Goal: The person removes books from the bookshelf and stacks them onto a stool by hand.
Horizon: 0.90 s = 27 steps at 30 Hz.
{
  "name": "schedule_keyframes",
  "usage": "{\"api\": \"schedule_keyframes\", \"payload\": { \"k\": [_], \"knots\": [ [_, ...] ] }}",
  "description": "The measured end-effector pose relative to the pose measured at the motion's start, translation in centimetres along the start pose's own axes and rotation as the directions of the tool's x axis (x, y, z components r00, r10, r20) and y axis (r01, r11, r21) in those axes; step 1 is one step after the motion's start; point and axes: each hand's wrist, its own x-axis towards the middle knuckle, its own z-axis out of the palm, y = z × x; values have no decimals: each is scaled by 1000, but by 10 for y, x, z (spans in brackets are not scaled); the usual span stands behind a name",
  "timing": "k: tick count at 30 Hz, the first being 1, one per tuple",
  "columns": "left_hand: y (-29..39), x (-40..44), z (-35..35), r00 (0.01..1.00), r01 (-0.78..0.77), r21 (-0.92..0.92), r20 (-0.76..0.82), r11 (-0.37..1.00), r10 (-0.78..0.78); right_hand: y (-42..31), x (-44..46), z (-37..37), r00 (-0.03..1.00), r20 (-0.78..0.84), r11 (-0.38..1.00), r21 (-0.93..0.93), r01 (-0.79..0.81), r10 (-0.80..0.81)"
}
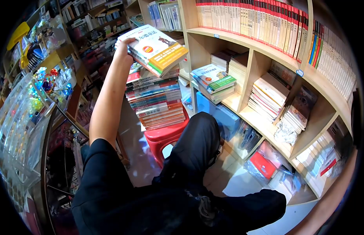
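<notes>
At the top of a tall pile of books (158,107), a white book (158,43) with orange and green bands is grasped at its near left edge by the left hand (125,49), the thumb pressed over the cover. More pages show just beneath it, though whether these are also held, or whether it touches the pile, I cannot tell. The pile stands on a red stool (166,135), beside a bent knee (195,145) in dark trousers. Just right, a small stack of books (213,80), its top cover white, blue and green, sits at the front of a compartment in the wooden shelf (248,43). Books lie heaped in the next compartments, and a row of red-topped books (252,23) stands upright above. Below is a red packet (263,164) in clear plastic. The right forearm (327,196) runs up the far edge; its hand is out of view, so its grip cannot be told. Well left are colourful trinkets (44,86).
</notes>
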Motion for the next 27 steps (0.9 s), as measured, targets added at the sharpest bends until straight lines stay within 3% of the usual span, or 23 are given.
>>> {"api": "schedule_keyframes", "payload": {
  "k": [2,3,5,8,12,15,17,22,23,24,26,27],
  "knots": [
    [-2,6,-8,992,119,-97,-27,988,-123,-41,-38,-18,977,-169,989,-49,-138,128],
    [-5,4,-9,990,129,-122,-43,984,-135,-35,-35,-15,976,-174,989,-55,-139,128],
    [-8,15,-15,985,155,-144,-55,977,-165,-20,-29,-6,923,-356,986,-123,110,-147],
    [-11,29,-23,975,173,-151,-110,973,-191,-39,-38,-13,943,-321,978,-209,24,-91],
    [-17,41,-44,958,241,-107,-133,965,-254,-13,-20,-2,907,-353,961,-232,151,-228],
    [-23,24,-47,974,165,-28,-156,986,-167,-12,-18,0,869,-406,943,-285,172,-282],
    [-22,30,-55,978,155,0,-138,988,-154,-36,-34,-13,934,-313,971,-211,109,-173],
    [-2,23,-58,935,320,166,-214,933,-282,-50,-47,-17,946,-294,986,-132,100,-135],
    [1,36,-68,931,343,183,-197,921,-307,-51,-48,-17,946,-296,988,-111,104,-133],
    [8,37,-74,937,348,327,-143,879,-318,-51,-48,-17,945,-299,990,-89,108,-130],
    [12,59,-95,957,290,329,-69,899,-283,-50,-49,-18,944,-307,993,-44,114,-122],
    [22,64,-104,919,374,396,-36,838,-393,-46,-46,-17,945,-305,993,-44,113,-121]
  ]
}}
